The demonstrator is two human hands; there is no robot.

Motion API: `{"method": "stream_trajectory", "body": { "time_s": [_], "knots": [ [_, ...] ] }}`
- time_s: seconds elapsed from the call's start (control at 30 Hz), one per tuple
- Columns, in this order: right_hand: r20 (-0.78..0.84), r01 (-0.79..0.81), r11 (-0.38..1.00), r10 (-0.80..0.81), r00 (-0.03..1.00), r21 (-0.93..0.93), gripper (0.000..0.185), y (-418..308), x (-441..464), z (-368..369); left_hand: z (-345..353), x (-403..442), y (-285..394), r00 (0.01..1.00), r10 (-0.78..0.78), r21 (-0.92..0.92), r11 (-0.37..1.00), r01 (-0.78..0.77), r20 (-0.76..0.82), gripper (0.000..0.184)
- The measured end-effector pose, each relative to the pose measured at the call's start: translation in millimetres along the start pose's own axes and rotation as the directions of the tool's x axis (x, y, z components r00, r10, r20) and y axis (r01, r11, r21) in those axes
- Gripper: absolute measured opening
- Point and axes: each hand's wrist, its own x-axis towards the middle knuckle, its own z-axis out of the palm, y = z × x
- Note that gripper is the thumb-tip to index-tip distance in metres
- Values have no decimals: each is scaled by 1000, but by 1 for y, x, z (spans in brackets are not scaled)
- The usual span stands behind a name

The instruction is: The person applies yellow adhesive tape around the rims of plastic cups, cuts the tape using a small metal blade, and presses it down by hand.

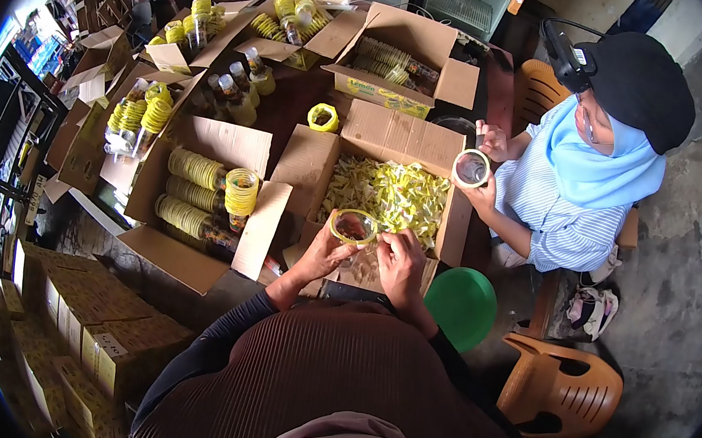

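My left hand [323,257] is wrapped round a see-through cup [352,240] with a yellow rim, tilted so that its mouth faces me. My right hand [400,265] is at the right side of that rim, thumb and fingers pinched together; what is between them is too small to make out. Just beyond both hands, an open cardboard box [381,132] is filled with small yellow-and-white pieces [388,193]. A single yellow-rimmed cup [322,118] stands behind the box's left flap.
A co-worker [577,183] at the right holds another cup [471,169]. Left of me, a carton [184,261] holds stacked yellow-rimmed cups [196,170]. More filled cartons [382,90] and several bottles [240,92] stand farther back. A green round stool [459,309] and an orange chair [564,391] are at right.
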Motion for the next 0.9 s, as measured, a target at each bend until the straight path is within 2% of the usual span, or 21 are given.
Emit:
{"method": "stream_trajectory", "body": {
  "time_s": [0.03,0.1,0.13,0.17,0.23,0.27,0.3,0.37,0.43,0.5,0.53,0.7,0.77,0.8,0.87,0.9],
  "knots": [
    [3,0,1000,0,1000,-1,18,3,2,1,2,0,5,1000,0,-3,1000,0,-2,49],
    [-1,64,996,-64,998,-58,17,15,5,4,9,-4,14,979,-85,-249,960,130,184,54],
    [24,35,998,-33,999,-59,15,21,6,5,11,-4,3,987,1,-105,994,16,160,62],
    [28,42,997,-40,999,-60,15,26,6,5,9,-3,1,988,6,-106,994,10,155,62],
    [-28,-122,990,125,992,74,13,20,8,2,2,0,1,990,118,112,986,-127,83,63],
    [-47,-106,994,107,993,25,12,18,9,-4,-3,3,-4,988,145,93,984,-149,44,63],
    [-42,-105,994,106,993,25,12,13,12,-10,-9,5,11,995,99,213,972,-102,26,65],
    [-62,12,993,-19,998,-119,10,8,14,-21,-21,11,20,998,54,591,804,-63,32,70],
    [-23,20,992,-23,999,-123,12,10,10,-25,-24,14,32,1000,20,651,759,-22,10,71],
    [39,129,981,-124,991,-142,18,9,8,-27,-30,16,31,986,159,774,617,-140,52,73],
    [81,206,962,-194,978,-181,22,8,11,-30,-31,17,32,979,198,787,595,-162,52,77],
    [163,283,943,-256,953,-176,22,9,15,-31,-29,25,52,984,146,811,560,-171,106,77],
    [183,337,918,-302,936,-208,21,15,14,-28,-29,31,57,954,244,796,535,-284,177,68],
    [174,365,908,-333,927,-205,20,16,15,-28,-31,34,58,953,249,796,534,-284,174,68],
    [187,403,888,-367,911,-222,21,16,15,-28,-34,38,60,975,113,706,674,-217,192,58],
    [200,435,868,-394,897,-239,21,16,15,-27,-35,39,60,974,117,706,673,-220,192,58]
  ]
}}
